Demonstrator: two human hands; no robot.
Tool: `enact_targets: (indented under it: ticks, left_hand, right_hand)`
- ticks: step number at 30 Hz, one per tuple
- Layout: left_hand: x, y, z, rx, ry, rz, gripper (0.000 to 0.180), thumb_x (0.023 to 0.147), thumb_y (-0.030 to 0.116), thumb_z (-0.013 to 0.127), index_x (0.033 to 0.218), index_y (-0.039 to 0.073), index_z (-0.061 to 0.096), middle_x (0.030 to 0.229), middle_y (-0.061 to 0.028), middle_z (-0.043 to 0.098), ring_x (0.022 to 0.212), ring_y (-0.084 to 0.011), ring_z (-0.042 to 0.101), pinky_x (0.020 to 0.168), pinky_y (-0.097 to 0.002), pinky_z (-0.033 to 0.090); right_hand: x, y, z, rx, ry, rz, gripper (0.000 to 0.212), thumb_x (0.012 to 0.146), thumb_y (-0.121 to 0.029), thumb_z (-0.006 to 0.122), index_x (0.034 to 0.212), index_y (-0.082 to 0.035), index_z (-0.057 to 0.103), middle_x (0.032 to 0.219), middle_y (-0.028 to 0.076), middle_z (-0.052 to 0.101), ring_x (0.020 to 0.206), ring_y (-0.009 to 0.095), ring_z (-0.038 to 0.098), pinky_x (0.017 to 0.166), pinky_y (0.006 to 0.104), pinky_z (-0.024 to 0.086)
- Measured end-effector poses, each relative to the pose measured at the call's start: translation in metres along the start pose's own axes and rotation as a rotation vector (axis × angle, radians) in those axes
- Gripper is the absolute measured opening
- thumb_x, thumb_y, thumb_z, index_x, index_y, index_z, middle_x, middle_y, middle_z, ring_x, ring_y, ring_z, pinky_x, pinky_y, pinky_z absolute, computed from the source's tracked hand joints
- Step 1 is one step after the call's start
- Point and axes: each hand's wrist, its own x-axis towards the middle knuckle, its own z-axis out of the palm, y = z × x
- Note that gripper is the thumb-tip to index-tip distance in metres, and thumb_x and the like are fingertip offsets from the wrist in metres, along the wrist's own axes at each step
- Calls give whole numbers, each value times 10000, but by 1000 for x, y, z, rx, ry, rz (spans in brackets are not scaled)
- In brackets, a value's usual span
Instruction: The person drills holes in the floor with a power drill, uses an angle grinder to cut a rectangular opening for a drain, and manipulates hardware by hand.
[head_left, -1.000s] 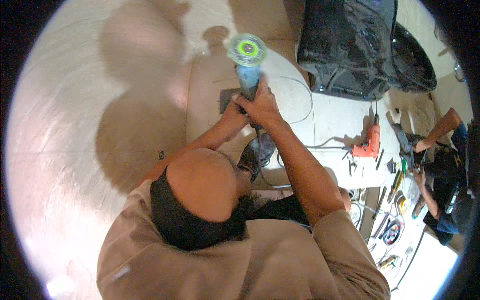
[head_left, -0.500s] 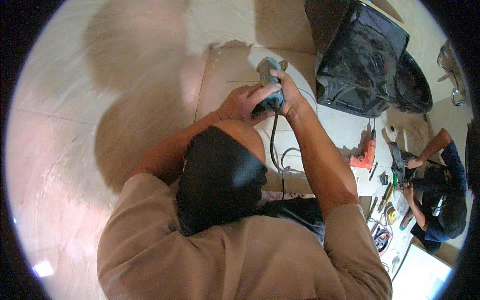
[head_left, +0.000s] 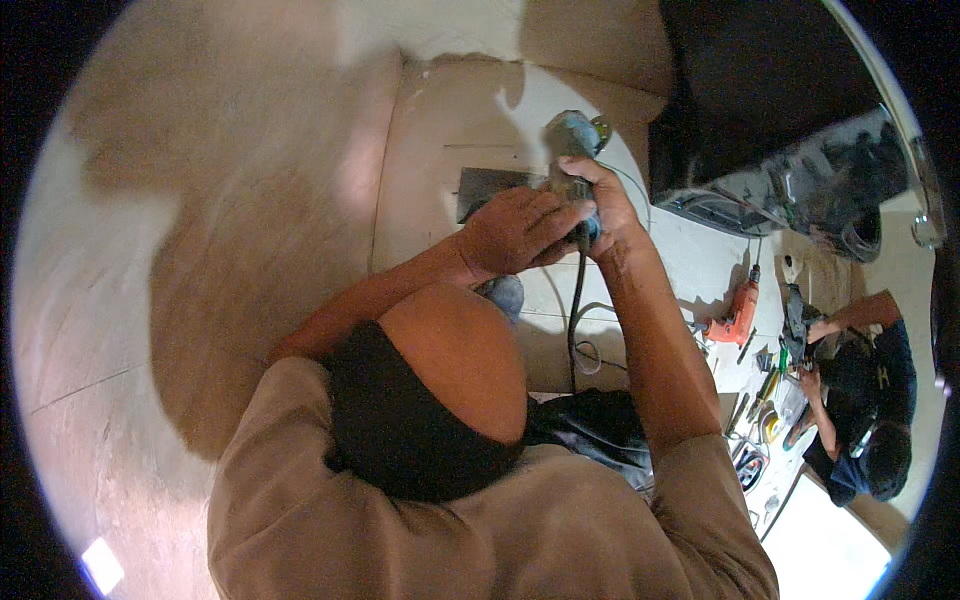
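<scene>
Both my hands are closed around a blue-grey angle grinder (head_left: 572, 130), held over the pale tiled floor. My left hand (head_left: 515, 232) wraps the rear of its body from the left. My right hand (head_left: 612, 205) grips it from the right, thumb lying along the top. The yellowish disc (head_left: 601, 131) shows at the grinder's far right side. From its rear end a black power cord (head_left: 576, 310) runs back toward me. Just left of the grinder lies a flat dark rectangular plate (head_left: 484, 188), partly covered by my left hand. My bent knee (head_left: 455, 350) rises below my forearms.
A large glossy black box-like object (head_left: 770, 120) stands at the far right. An orange-red drill (head_left: 735, 312) lies on the floor right of my forearm. Farther right, a co-worker (head_left: 870, 400) handles tools beside several hand tools and a bright white panel (head_left: 830, 540).
The view has shifted; my hands and the grinder appear farther right. The dark plate now shows beside the grinder. More of my bare knee and a shoe tip are visible.
</scene>
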Motion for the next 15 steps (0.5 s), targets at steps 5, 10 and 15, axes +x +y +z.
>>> enact_targets:
  ticks: [5, 10, 15]
  left_hand:
    - [-15, -3, 5, 29, 71, -45, 593, 854, 275, 718, 1373, 66, 521, 1036, -133, 610, 927, -328, 647, 806, -437, 547]
    - [-23, -5, 11, -28, 79, -99, 573, 854, 247, 698, 1366, 69, 511, 1078, -148, 602, 942, -355, 639, 838, -467, 537]
    - [-57, -12, 24, -303, -173, -271, 507, 849, 234, 690, 1303, 64, 542, 1136, -171, 610, 954, -369, 639, 815, -477, 523]
  right_hand:
    - [10, 11, 0, -38, -8, 1, 383, 843, -318, 670, 1092, -39, 590, 813, 103, 666, 643, 255, 644, 617, 384, 551]
    - [20, 21, -7, -45, 45, -52, 399, 842, -305, 674, 1121, -39, 571, 871, 106, 662, 706, 241, 650, 658, 369, 545]
    - [25, 27, -17, -143, 59, -33, 386, 848, -292, 679, 1100, -24, 564, 840, 101, 657, 707, 235, 660, 605, 364, 553]
